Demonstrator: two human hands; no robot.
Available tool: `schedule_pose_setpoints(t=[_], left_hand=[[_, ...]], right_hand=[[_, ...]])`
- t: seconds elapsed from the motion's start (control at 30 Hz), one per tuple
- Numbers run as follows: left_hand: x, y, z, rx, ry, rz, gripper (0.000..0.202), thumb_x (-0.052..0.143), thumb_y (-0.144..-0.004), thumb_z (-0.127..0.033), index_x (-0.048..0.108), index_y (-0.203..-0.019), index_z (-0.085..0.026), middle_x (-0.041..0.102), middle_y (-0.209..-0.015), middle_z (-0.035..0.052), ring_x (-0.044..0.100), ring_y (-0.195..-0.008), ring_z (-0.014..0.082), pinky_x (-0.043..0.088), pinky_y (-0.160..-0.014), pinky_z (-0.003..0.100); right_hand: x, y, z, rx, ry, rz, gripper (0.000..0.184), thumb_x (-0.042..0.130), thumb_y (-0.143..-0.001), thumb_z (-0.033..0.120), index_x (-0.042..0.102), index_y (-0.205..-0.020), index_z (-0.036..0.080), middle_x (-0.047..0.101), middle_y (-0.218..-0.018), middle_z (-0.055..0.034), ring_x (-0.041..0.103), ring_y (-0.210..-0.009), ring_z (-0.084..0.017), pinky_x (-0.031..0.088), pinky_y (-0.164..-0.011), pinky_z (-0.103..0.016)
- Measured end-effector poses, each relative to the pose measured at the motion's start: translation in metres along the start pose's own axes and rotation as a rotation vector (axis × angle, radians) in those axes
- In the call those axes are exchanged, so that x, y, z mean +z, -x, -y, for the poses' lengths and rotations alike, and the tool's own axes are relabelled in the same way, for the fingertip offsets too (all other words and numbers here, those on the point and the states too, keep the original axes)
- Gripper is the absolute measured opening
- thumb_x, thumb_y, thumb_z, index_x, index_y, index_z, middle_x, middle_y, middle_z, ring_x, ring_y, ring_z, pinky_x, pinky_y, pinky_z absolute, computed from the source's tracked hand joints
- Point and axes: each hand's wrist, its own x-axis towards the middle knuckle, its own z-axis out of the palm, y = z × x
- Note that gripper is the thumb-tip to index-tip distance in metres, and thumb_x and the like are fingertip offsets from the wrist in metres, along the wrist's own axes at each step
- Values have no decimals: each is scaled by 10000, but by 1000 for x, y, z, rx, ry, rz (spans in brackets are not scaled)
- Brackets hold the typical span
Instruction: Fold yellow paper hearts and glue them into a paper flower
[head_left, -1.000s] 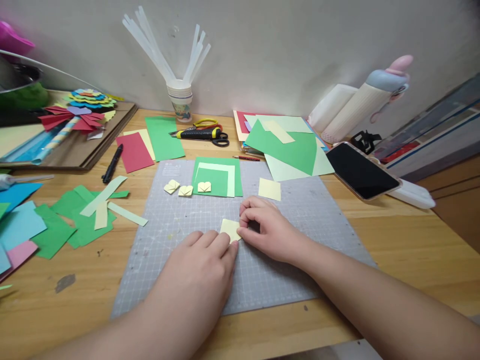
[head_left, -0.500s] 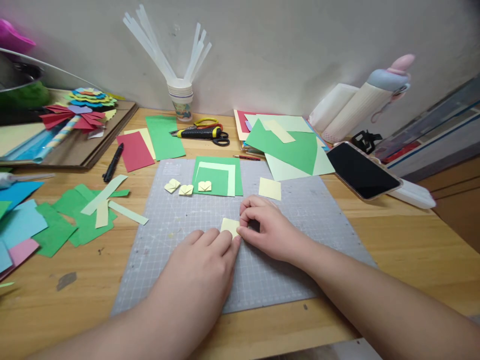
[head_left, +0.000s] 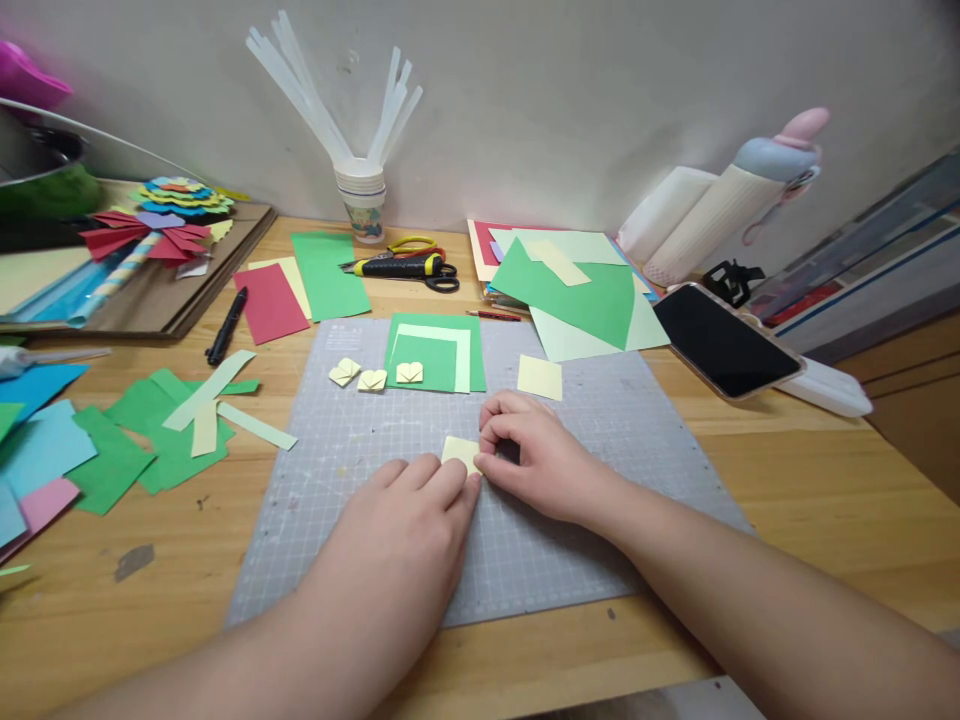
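Note:
A small pale yellow piece of paper lies on the grey cutting mat, partly hidden by fingers. My left hand presses on its near side, fingers closed together. On its right edge, my right hand pinches with thumb and forefinger. Beyond the hands, a pale yellow paper square rests flat on the mat. Two folded paper hearts sit at the mat's upper left, and another paper heart is on a green paper square.
Green paper scraps and a black pen are at left. Along the back stand paper cups holding white strips, near a utility knife and scissors. Stacked coloured paper, a phone and a bottle occupy the right.
Almost nothing differs. Both hands stay on the small yellow paper in practically the same position.

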Motion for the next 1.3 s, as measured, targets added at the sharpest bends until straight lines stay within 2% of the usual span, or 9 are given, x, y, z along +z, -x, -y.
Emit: schedule_pose_setpoints(t=[0.23,0.57,0.73,0.77,0.9,1.0,1.1,1.17,1.3], left_hand=[[0,1,0,36,-25,44,347,452,-854,-126,608,-1164,-134,633,-955,91,555,-820,246,442,-681,379],[-4,4,1,50,-1,123,356,463,-746,-60,667,-1031,-126,619,-973,85,558,-851,255,450,-704,389],[-3,5,1,40,1,78,358,463,-756,-75,657,-1053,-121,622,-964,95,555,-836,260,450,-701,395],[-3,5,1,39,2,67,363,462,-761,-77,654,-1065,-124,624,-960,96,555,-831,259,449,-700,396],[-5,4,1,27,21,88,333,485,-760,-98,661,-1039,-142,633,-932,95,559,-831,266,446,-702,396],[-6,4,1,31,20,102,293,484,-766,-98,673,-984,-145,631,-905,93,560,-818,267,443,-695,397],[-6,4,1,19,16,75,355,466,-772,-79,657,-1065,-139,631,-901,92,559,-799,257,442,-688,392],[-4,4,1,11,18,71,382,464,-765,-68,650,-1092,-138,631,-898,92,558,-797,253,442,-685,386],[-4,4,1,7,26,67,382,469,-781,-83,648,-1113,-146,630,-914,94,561,-803,257,446,-692,392]], right_hand=[[0,0,0,10,10,6,168,609,-763,108,533,-629,174,558,-871,-8,528,-866,-164,377,-808,-336],[1,-1,-2,-3,19,-7,162,595,-772,85,519,-662,175,563,-884,-15,530,-867,-160,388,-810,-321],[-10,5,6,17,30,-87,48,534,-880,188,581,-872,183,585,-885,-39,543,-795,-155,419,-698,-277],[-13,10,12,-1,86,-82,114,504,-911,233,608,-923,188,605,-909,-49,558,-813,-165,414,-699,-286],[-20,34,39,-104,301,186,356,354,-972,291,668,-834,196,657,-711,-37,585,-634,-170,353,-585,-310],[-14,45,46,-118,445,211,333,365,-953,271,679,-1026,187,676,-671,-42,591,-562,-199,305,-530,-331],[-8,44,43,-82,511,254,353,376,-945,268,675,-1103,169,709,-695,-68,619,-571,-221,273,-502,-331],[-9,41,42,-37,526,281,360,364,-950,270,698,-1047,179,720,-690,-75,621,-557,-219,242,-486,-329],[-16,34,43,117,566,292,491,299,-976,315,706,-733,188,715,-646,-95,583,-490,-203,169,-473,-336]])
